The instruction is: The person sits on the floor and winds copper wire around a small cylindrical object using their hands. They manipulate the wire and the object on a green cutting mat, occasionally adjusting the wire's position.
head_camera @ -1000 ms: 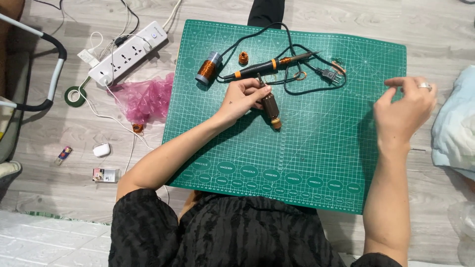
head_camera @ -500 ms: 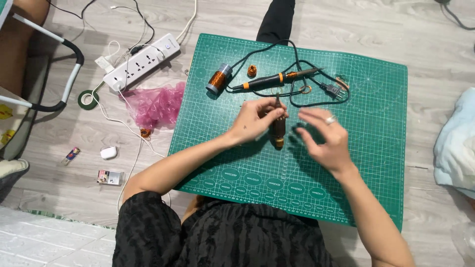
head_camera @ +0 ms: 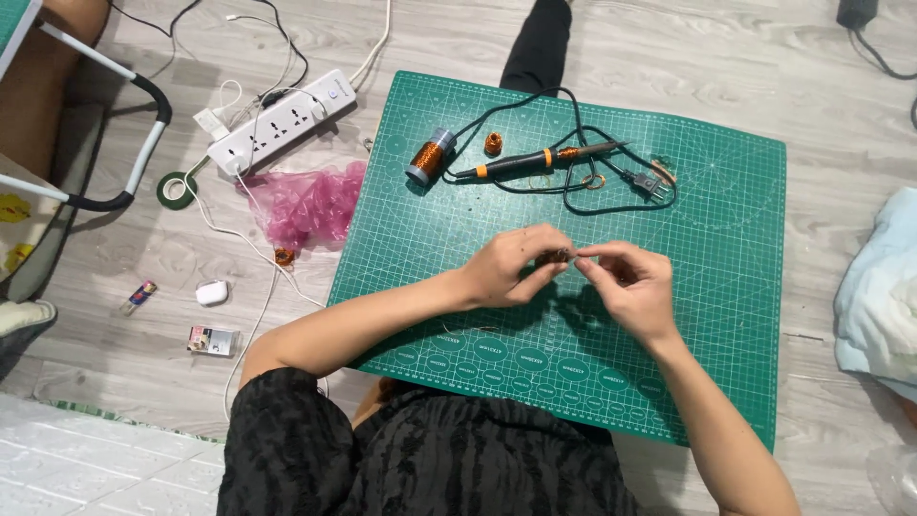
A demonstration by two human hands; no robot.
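Observation:
Above the middle of a green cutting mat (head_camera: 726,287) my two hands meet. My left hand (head_camera: 506,268) grips a small brown coil of copper wire (head_camera: 552,256), which is mostly hidden by my fingers. My right hand (head_camera: 626,282) pinches the coil's right end with thumb and forefinger. At the far side of the mat lie a large spool of copper wire (head_camera: 430,156), a small orange spool (head_camera: 493,143) and a black-and-orange soldering iron (head_camera: 535,162), whose black cord and plug (head_camera: 650,182) are beside it.
On the wooden floor to the left are a white power strip (head_camera: 282,119), a crumpled pink plastic bag (head_camera: 306,205), a green tape roll (head_camera: 177,188), a small white case (head_camera: 212,292) and a little box (head_camera: 212,339). A light blue cloth (head_camera: 874,296) lies at the right.
My right hand came in from the mat's right side to meet my left hand at the coil. The coil, earlier resting on the mat, is now held between both hands.

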